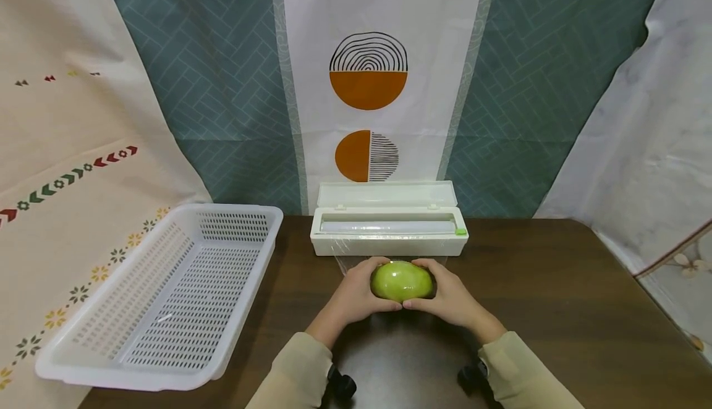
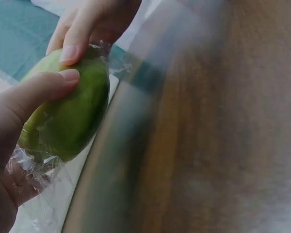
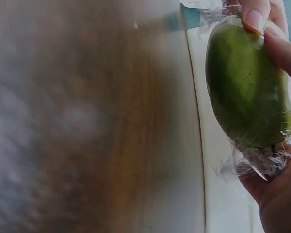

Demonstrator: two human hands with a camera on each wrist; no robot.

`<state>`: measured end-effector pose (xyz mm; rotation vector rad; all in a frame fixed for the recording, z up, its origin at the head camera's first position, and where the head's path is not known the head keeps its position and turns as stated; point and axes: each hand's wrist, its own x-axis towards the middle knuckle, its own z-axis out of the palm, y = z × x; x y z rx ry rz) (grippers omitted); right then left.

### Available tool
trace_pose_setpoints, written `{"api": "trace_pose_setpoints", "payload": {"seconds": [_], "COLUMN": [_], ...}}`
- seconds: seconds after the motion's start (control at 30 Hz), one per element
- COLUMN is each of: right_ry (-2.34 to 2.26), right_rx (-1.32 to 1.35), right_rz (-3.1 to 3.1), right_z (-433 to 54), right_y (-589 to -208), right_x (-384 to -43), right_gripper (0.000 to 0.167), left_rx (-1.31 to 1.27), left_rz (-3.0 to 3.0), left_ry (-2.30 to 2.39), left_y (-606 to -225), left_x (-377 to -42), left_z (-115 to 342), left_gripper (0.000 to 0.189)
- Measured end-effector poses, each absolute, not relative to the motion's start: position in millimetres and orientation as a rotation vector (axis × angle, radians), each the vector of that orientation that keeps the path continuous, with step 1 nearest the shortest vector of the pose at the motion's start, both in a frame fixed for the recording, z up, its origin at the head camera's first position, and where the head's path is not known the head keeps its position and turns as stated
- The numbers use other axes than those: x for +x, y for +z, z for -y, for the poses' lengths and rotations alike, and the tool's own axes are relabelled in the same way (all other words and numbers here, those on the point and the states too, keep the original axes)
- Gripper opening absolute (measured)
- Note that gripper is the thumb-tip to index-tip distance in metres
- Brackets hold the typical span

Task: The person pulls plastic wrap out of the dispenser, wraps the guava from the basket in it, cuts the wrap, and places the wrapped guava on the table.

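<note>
A green mango [image 1: 402,281] is held between both hands above the dark table, just in front of a white cling film dispenser [image 1: 389,246]. My left hand [image 1: 358,291] grips its left end and my right hand [image 1: 452,296] grips its right end, thumbs close together on the near side. Clear cling film [image 2: 36,167] wraps the mango, bunched and crumpled at its ends in both wrist views. In the head view, film also spreads between the dispenser's front and the hands; whether it is still joined to the roll [image 1: 387,227] I cannot tell.
The dispenser's lid [image 1: 387,194] stands raised at the back. To the left, a white perforated plastic basket [image 1: 222,341] sits on the dark wooden table [image 1: 556,310]. Patterned cloth [image 1: 222,88] hangs behind the table.
</note>
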<state>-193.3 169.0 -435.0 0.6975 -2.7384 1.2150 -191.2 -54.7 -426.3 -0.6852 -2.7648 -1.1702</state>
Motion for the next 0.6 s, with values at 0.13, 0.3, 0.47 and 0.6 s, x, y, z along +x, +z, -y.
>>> {"api": "trace_pose_setpoints", "payload": {"seconds": [0.13,0.3,0.47,0.6], "right_ry": [1.211,1.189,1.19,1.169], "right_rx": [0.691,0.688,0.71,0.711], "right_rz": [2.752,2.76,2.781,2.769], "right_z": [-169.2,-169.8,-167.9,-165.5], "right_y": [-438.4,-435.7,-430.6,-427.3], "right_x": [-188.4,-183.9,-184.4,-188.9], "right_gripper": [0.082,0.082,0.081,0.079], "left_rx": [-0.677,-0.649,-0.615,-0.616], "left_rz": [2.757,2.73,2.708,2.653], "left_ry": [-1.202,-1.246,-1.269,-1.316], "left_y": [-430.2,-433.4,-436.5,-434.7], "left_x": [-184.8,-179.3,-178.0,-180.9], "left_z": [53.3,51.2,53.1,55.7], "left_gripper": [0.075,0.076,0.078,0.081]}}
